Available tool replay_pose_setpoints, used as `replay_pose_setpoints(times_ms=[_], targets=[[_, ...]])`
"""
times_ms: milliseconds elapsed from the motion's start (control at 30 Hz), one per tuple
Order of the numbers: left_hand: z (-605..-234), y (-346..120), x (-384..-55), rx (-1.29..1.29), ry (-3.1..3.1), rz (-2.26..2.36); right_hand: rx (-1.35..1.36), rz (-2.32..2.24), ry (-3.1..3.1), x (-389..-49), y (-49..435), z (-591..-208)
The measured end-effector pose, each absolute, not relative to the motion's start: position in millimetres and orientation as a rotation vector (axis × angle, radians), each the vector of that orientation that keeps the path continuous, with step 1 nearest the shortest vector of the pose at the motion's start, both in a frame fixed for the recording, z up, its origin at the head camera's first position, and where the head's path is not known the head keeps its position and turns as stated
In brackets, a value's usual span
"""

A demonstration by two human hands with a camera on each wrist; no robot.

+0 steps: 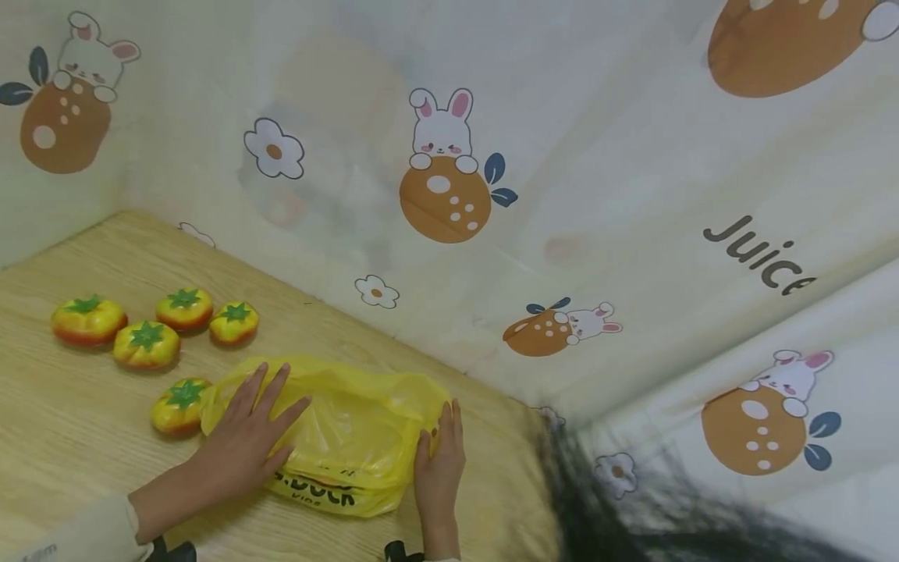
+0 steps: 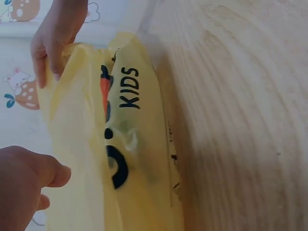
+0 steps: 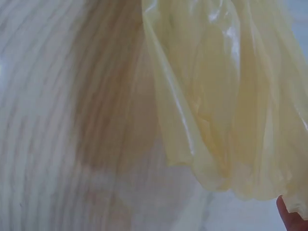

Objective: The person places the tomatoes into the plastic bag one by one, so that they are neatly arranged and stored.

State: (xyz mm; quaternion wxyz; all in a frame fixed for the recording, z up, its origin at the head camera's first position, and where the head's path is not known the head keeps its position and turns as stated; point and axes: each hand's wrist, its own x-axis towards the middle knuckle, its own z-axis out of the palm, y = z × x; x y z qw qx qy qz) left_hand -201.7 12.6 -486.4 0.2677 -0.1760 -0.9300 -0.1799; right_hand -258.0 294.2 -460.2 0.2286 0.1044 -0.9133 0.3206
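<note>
A yellow plastic bag (image 1: 351,421) with dark printed lettering lies on the wooden table, its mouth gaping upward. My left hand (image 1: 246,437) is spread over the bag's left side, fingers apart. In the left wrist view, the thumb (image 2: 57,175) of that hand shows beside the bag (image 2: 139,144), which reads "KIDS". At the bag's right end, my right hand (image 1: 441,460) holds the edge between thumb and fingers; the left wrist view shows this right hand (image 2: 53,38) from across the bag. Only a fingertip (image 3: 291,219) appears in the right wrist view, by the bag's hanging folds (image 3: 216,106).
Several yellow-and-red fruits with green star-shaped tops sit left of the bag, the closest fruit (image 1: 179,407) right at its edge and another fruit (image 1: 234,324) farther back. A printed rabbit curtain (image 1: 337,195) borders the table (image 1: 63,437). Dark hair (image 1: 597,499) covers the lower right.
</note>
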Motion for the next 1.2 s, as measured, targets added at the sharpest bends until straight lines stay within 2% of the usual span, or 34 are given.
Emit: replay_pose_setpoints(times_ms=[400, 533, 733, 1200], targets=[[-448.0, 7.7, -233.6, -0.493, -2.555, -0.432, 0.166, 0.940, -2.541, -259.4, 301.0, -465.7], [-432.6, -7.4, -231.8, -0.428, -2.534, -0.504, 0.122, 0.964, -2.543, -257.7, 300.2, -466.9], [-428.5, -52.7, -219.4, -0.265, -2.518, -0.689, 0.056, 1.002, -2.535, -252.9, 300.2, -462.0], [-440.4, -177.8, -217.4, 0.184, -2.641, -0.681, -0.019, 1.068, -2.541, -255.0, 304.8, -473.1]])
